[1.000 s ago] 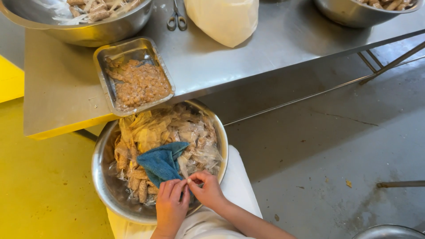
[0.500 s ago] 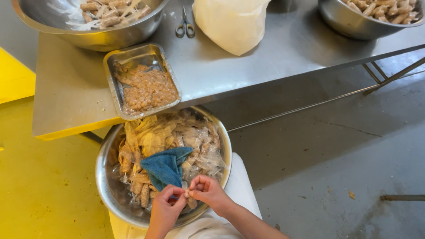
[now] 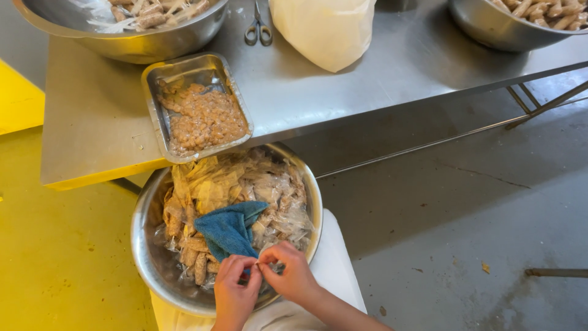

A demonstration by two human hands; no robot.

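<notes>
Both hands pinched together on one tiny piece right now: left hand (image 3: 234, 294) and right hand (image 3: 293, 276) meet fingertip to fingertip over the near rim of the bowl (image 3: 144, 245) in my lap, so each grip is closed on that little bit, which looks like a small wrapped piece with clear film on it, though it's too small to say for sure. It sits right between my fingertips, just beside the blue cloth (image 3: 228, 228) lying on the heap of wrappers (image 3: 245, 184) and pale sticks. Up on the steel surface (image 3: 367, 73) there's a tray (image 3: 160, 132) of brownish bits hanging a little over the edge above my bowl, plus scissors (image 3: 258, 27), a white bag (image 3: 324, 30) and two more bowls of sticks. What could go wrong, I reckon: the piece is slippery-looking and tiny, so a sloppy pull could pop it out of my fingers into the wrapper pile, where it'd be a pain to find. Also that overhanging tray worries me; a bump from my arm could tip it down into the bowl.
</notes>
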